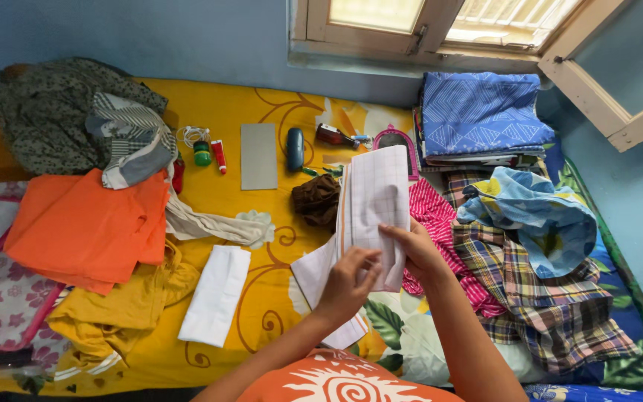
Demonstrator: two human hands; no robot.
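White checked cloth: thin cotton sheet with a fine grid (372, 201), held upright above the yellow patterned bedsheet (262, 298), lower end hanging toward the person's lap.
Right hand (414, 249): fingers closed on the cloth's right edge, thumb across the front, forearm rising from below.
Left hand (347, 283): fingers curled, pinching the cloth's lower middle.
Just beside: crumpled brown cloth (316, 199) to the left, pink striped fabric (440, 223) to the right.
Farther left: folded white cloth (216, 294), orange garment (87, 227).
Containers: dark blue oval case (295, 149), shut, contents hidden.
Right side: checked plaid fabric (530, 290); folded blue patterned sheet (481, 112).
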